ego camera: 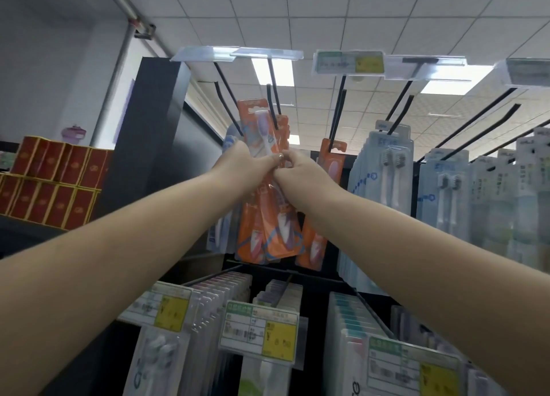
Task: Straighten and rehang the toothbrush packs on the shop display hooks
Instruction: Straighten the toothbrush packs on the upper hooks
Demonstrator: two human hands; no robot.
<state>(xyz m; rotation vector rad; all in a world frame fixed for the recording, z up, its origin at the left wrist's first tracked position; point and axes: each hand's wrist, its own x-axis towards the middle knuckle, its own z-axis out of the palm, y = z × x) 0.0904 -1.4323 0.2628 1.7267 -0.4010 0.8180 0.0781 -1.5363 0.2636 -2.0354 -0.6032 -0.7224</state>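
Both arms raised, the left hand (238, 159) and right hand (293, 169) clamp their grip on an orange toothbrush pack (263, 145) toward twelve o'clock, apparently steadying its top beside a black display hook (272, 104).

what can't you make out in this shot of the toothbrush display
Head view only:
- Whether the orange toothbrush pack is threaded on its hook: the hole is blurred.
- The middle of that pack: the left hand and right hand cover it.
- Price label print: blurred.
- Far-right packs: cut by the frame edge.
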